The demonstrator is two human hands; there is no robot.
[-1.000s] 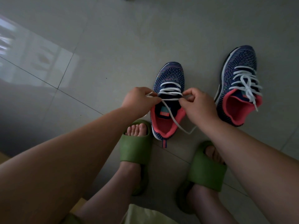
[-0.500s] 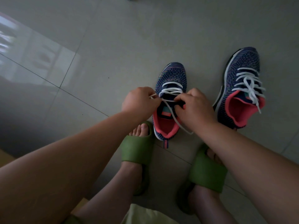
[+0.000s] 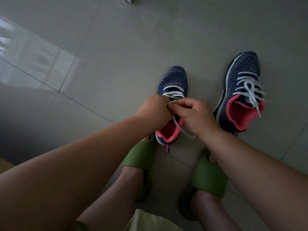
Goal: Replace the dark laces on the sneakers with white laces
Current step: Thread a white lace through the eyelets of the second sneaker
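Two navy knit sneakers with coral-pink lining stand on a grey tiled floor [image 3: 103, 47], toes pointing away from the person. The left sneaker [image 3: 174, 79] sits between the hands and just beyond a green slide sandal [image 3: 141, 155]; its white lace [image 3: 173, 94] crosses only the lower eyelets near the toe. The left hand [image 3: 154, 112] is curled over the shoe's throat and pinches one strand of that lace, whose tip sticks out by the knuckles. The right hand [image 3: 195, 115] meets it there, thumb and forefinger pinching the same lace; a loose end [image 3: 183, 130] trails down across the pink collar and onto the floor. The right sneaker [image 3: 240, 90] stands well apart to the right, fully threaded with a white lace [image 3: 249, 88] tied in a bow. A second green slide sandal [image 3: 208, 179] covers the other foot. No brand or writing can be read on either shoe.
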